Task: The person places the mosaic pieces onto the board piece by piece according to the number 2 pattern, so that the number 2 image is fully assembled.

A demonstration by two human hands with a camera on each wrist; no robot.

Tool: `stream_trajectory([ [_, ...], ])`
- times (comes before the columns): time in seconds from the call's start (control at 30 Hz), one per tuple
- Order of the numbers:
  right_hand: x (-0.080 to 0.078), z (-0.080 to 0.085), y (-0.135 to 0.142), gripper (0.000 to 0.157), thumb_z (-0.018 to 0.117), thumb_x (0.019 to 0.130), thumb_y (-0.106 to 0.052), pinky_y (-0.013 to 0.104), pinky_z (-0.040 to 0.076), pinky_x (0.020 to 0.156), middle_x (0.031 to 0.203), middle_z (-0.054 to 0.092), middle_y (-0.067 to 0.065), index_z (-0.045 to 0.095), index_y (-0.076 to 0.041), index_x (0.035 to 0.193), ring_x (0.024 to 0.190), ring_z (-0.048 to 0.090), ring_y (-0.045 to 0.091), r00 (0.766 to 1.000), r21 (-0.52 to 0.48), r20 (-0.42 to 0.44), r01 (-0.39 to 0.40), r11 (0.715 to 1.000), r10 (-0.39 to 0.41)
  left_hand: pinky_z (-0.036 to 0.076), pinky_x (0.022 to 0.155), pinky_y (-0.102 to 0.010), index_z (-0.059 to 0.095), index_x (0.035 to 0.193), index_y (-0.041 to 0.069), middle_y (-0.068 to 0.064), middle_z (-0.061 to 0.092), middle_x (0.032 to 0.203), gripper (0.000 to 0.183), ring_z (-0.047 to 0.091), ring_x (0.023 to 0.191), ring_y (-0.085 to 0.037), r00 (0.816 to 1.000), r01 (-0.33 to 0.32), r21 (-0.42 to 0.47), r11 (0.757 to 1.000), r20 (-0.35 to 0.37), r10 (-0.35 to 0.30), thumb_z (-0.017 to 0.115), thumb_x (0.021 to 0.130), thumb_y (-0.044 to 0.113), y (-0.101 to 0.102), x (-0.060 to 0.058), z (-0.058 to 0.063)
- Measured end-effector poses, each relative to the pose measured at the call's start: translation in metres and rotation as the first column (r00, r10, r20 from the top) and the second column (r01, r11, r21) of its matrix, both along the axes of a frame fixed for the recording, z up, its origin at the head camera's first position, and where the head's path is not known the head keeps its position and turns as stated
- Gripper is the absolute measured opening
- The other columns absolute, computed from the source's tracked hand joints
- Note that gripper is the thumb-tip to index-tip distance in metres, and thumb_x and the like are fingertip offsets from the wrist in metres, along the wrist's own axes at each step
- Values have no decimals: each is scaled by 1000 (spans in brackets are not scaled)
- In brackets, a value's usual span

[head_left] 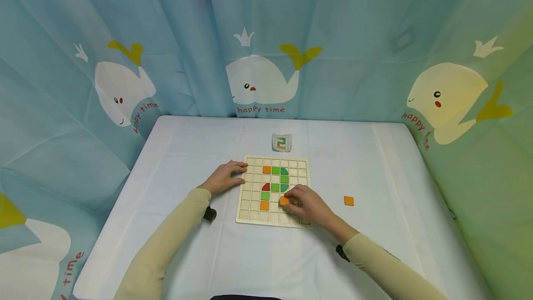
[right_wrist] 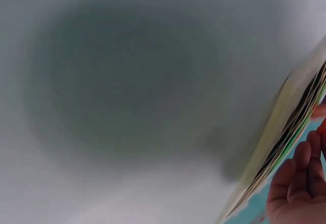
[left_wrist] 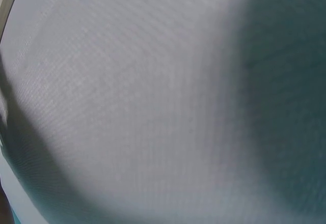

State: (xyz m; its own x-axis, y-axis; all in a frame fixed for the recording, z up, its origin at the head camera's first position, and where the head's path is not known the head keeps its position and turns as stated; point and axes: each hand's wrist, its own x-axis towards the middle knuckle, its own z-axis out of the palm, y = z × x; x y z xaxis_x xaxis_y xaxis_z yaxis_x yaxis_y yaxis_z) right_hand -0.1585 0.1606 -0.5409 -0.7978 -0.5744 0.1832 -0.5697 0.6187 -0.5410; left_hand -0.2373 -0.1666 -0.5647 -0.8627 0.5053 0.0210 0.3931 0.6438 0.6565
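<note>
A wooden grid board [head_left: 251, 205] lies on the table, with orange, green and dark red tiles set in some of its squares. My right hand [head_left: 309, 203] pinches an orange square tile [head_left: 284, 201] over the lower right part of the board, right of the light green tile [head_left: 265, 196]. Whether that tile touches the board I cannot tell. At the board's upper left edge my left hand [head_left: 225, 177] rests with its fingertips on the rim, holding nothing. In the right wrist view, the fingers of my right hand [right_wrist: 300, 188] show beside the board's edge [right_wrist: 267, 150].
Another orange square tile [head_left: 349, 201] lies on the white table [head_left: 370, 165], right of the board. A small slightly curled picture card [head_left: 281, 143] with a coloured grid pattern sits beyond the board's far edge. Blue whale-print curtains [head_left: 200, 59] enclose the table.
</note>
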Motion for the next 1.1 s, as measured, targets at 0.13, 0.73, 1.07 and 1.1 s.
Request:
stream_trajectory([
  [0.13,3,-4,-20,23,76,87,-21,34,57,80,100,63,1,71,-9,105,92,58,17,999,36,-47,-19,999,20,20,123,-36,64,128,3,-4,52,143,45,42,137,-24,1000,4,1,1000,0,-4,73,89,24,0,0,-1],
  [0.73,0,-3,-35,23,78,84,-25,32,55,73,92,59,0,71,-8,98,82,54,15,998,148,-59,46,988,-38,20,123,-38,64,128,3,-5,52,143,45,42,137,-25,1000,11,11,1000,-10,-11,73,89,24,-1,-1,-2],
  [1.07,-2,1,-38,19,77,85,-18,32,56,78,94,62,3,72,-6,99,86,56,17,998,117,-15,-64,991,66,20,123,-38,65,127,2,-5,54,142,45,44,136,-25,999,18,4,1000,-26,-18,74,88,24,-1,-1,-1],
  [1.1,-2,2,-38,19,77,85,-18,32,56,78,94,62,3,72,-6,99,86,56,17,997,116,-15,-70,991,72,20,123,-38,65,127,2,-5,54,142,46,44,135,-25,1000,19,3,1000,-25,-19,74,88,25,-1,-1,-1],
])
